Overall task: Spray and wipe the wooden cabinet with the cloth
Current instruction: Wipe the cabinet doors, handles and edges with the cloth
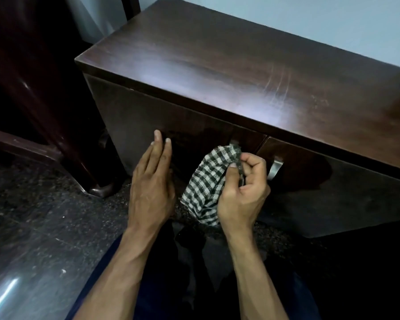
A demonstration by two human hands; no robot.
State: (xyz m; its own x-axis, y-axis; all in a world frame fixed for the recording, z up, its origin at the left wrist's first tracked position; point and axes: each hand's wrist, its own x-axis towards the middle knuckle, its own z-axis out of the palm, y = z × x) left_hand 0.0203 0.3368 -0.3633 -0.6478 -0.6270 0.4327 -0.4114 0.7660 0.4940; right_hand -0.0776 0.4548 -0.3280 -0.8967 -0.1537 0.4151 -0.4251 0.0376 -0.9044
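Note:
The dark wooden cabinet [217,65] stands low against a pale wall, its glossy top showing faint smears and scratches. My right hand [243,190] grips a bunched green-and-white checked cloth [208,181] just in front of the cabinet's doors. My left hand [153,181] is flat with straight fingers, its tips at the left door's front. No spray bottle is in view.
Two metal door handles show, one [275,168] right of my right hand, the other [233,142] mostly behind the cloth. A dark wooden furniture leg [62,135] stands to the left on the speckled stone floor [44,215]. My knees are below.

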